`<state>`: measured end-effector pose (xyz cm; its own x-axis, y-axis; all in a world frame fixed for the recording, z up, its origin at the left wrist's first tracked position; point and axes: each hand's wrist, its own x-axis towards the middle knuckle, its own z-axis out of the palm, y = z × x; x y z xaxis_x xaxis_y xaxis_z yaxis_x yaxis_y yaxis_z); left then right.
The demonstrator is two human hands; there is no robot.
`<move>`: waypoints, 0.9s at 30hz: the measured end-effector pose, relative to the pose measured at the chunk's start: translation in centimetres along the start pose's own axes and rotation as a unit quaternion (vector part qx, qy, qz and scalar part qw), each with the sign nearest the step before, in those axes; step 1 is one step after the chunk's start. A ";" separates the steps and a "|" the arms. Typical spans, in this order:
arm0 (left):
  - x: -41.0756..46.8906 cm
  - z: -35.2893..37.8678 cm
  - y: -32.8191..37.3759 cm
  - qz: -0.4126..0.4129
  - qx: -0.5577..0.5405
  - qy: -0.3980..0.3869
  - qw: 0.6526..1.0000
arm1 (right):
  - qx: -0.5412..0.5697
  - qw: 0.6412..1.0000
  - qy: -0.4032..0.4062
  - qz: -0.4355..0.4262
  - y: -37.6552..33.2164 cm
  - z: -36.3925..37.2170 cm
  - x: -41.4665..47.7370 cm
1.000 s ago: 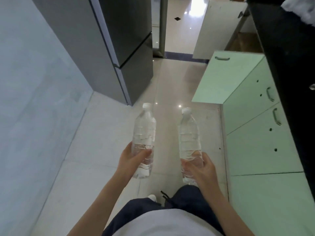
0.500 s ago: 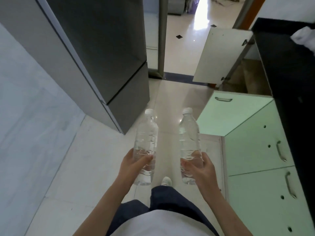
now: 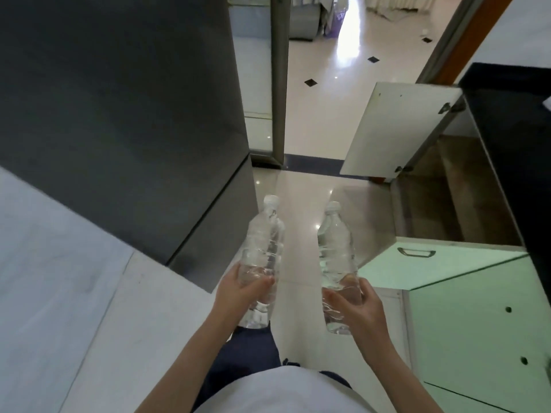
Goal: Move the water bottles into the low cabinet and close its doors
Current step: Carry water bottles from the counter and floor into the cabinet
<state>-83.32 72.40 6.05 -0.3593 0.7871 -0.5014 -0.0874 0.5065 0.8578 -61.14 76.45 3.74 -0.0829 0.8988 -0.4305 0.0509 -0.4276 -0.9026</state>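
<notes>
I carry two clear water bottles with white caps, held upright in front of me. My left hand (image 3: 238, 293) grips the lower part of the left bottle (image 3: 264, 245). My right hand (image 3: 354, 305) grips the lower part of the right bottle (image 3: 335, 248). Ahead on the right the low cabinet (image 3: 465, 201) stands open, its brown inside showing. Its near green door (image 3: 423, 266) with a metal handle swings out toward me, just right of the right bottle. Its far door (image 3: 396, 129) shows a white inner face.
A tall dark grey fridge (image 3: 134, 114) stands on the left, close to the left bottle. A black countertop (image 3: 512, 138) runs along the right above green cabinet fronts (image 3: 477, 338). Shiny floor tiles (image 3: 298, 204) lead to a doorway ahead.
I have walked forward along the floor with both bottles. The open cabinet and its two doors have come nearer and lower in view. My grip on the bottles is unchanged.
</notes>
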 end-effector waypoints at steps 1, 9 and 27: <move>2.4 -0.2 1.1 0.007 0.001 -0.013 1.000 | 0.003 1.000 0.008 0.000 -0.8 0.9 1.8; 19.7 0.1 13.5 0.041 0.044 -0.091 0.994 | 0.047 0.995 0.088 -0.022 -9.9 5.7 14.8; 43.8 24.2 28.3 0.022 0.148 -0.224 0.963 | 0.101 0.960 0.260 0.010 -19.4 -6.6 41.2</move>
<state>-79.02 129.76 5.64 0.0852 0.8500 -0.5199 0.2106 0.4946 0.8432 -58.98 122.40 3.58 0.4271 0.7942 -0.4322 -0.1520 -0.4081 -0.9002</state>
